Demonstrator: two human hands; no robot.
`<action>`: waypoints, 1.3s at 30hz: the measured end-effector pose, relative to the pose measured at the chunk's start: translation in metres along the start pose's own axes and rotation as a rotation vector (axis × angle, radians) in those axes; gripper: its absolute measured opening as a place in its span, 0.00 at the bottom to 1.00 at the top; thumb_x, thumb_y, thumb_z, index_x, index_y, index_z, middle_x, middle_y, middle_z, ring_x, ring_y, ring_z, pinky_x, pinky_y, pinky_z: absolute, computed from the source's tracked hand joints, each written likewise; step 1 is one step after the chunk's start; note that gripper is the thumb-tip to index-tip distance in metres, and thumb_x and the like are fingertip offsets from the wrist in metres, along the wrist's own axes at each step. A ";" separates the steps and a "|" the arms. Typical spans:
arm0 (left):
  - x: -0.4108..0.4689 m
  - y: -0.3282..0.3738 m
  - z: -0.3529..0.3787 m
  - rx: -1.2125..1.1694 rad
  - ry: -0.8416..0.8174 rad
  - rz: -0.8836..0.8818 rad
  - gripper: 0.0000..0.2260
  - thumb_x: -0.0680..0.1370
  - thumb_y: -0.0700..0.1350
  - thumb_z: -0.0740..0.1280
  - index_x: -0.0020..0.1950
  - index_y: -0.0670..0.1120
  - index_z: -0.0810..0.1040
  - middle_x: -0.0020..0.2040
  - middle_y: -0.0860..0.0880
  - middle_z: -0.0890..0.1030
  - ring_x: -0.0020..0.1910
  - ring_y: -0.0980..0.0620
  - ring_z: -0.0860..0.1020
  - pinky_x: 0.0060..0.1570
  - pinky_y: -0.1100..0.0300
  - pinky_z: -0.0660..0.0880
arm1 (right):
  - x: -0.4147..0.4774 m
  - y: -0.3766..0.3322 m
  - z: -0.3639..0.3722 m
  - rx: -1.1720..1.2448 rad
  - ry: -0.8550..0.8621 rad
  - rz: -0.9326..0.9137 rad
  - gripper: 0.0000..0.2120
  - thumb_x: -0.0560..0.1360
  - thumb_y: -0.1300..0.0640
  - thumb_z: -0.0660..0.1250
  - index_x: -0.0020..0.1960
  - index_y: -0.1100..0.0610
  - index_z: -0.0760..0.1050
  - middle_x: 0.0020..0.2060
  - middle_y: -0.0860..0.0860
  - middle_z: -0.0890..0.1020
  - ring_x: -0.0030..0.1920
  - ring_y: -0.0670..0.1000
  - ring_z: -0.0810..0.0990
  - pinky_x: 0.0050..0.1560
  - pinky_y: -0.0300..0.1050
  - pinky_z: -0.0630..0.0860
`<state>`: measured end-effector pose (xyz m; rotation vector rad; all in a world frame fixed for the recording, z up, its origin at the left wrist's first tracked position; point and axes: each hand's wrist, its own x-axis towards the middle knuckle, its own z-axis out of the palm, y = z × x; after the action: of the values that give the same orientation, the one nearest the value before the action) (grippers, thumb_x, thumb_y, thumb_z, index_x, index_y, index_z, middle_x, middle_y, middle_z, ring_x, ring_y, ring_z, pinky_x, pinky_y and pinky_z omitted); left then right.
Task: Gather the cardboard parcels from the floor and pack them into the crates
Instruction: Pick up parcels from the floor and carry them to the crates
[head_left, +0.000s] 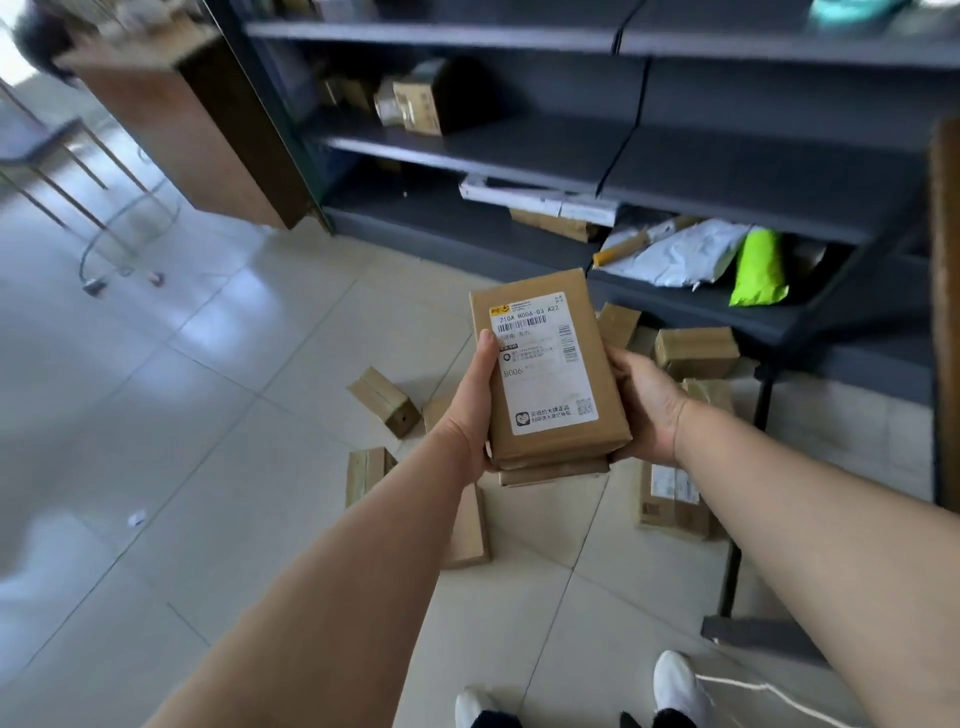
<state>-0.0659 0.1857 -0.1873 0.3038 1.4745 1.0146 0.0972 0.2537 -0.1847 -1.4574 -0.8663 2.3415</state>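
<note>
Both arms reach forward. The left hand (475, 410) and right hand (647, 410) grip the parcels (545, 364) between them.

Bare arms along all the length in view: left forearm (363, 545) and right forearm (810, 499) uncovered, wrists plain. Left hand (475, 410) and right hand (649, 410) likewise bare. Down at the bottom edge, a pair of white shoes, left shoe (474, 705) and right shoe (678, 683), smooth on top and rounded at the toe, soft-looking, lacing too blurred to make out. Behind each shoe, a sliver of dark trouser cuff (672, 721), black or near it, cloth not told from so little.
</note>
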 end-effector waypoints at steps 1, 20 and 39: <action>-0.013 0.013 0.007 0.015 0.007 0.008 0.31 0.74 0.74 0.53 0.57 0.53 0.82 0.51 0.45 0.86 0.52 0.42 0.84 0.60 0.42 0.76 | -0.013 -0.011 0.002 -0.003 -0.004 -0.009 0.30 0.70 0.29 0.60 0.53 0.51 0.84 0.53 0.56 0.85 0.55 0.59 0.82 0.59 0.57 0.72; -0.221 0.102 0.106 0.318 -0.193 0.177 0.30 0.72 0.75 0.57 0.52 0.52 0.82 0.43 0.45 0.87 0.49 0.40 0.83 0.58 0.39 0.73 | -0.268 -0.032 0.013 0.080 0.263 -0.311 0.38 0.68 0.22 0.54 0.53 0.52 0.83 0.49 0.59 0.86 0.54 0.61 0.81 0.62 0.61 0.72; -0.405 0.003 0.298 0.670 -0.799 0.186 0.33 0.69 0.77 0.58 0.57 0.53 0.78 0.54 0.44 0.83 0.54 0.38 0.79 0.60 0.30 0.69 | -0.538 0.107 -0.089 0.379 0.856 -0.530 0.47 0.54 0.16 0.59 0.57 0.49 0.81 0.56 0.59 0.82 0.58 0.65 0.77 0.61 0.75 0.64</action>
<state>0.2866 0.0192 0.1299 1.1953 0.9979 0.4017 0.4377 -0.0677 0.1146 -1.5801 -0.4440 1.2183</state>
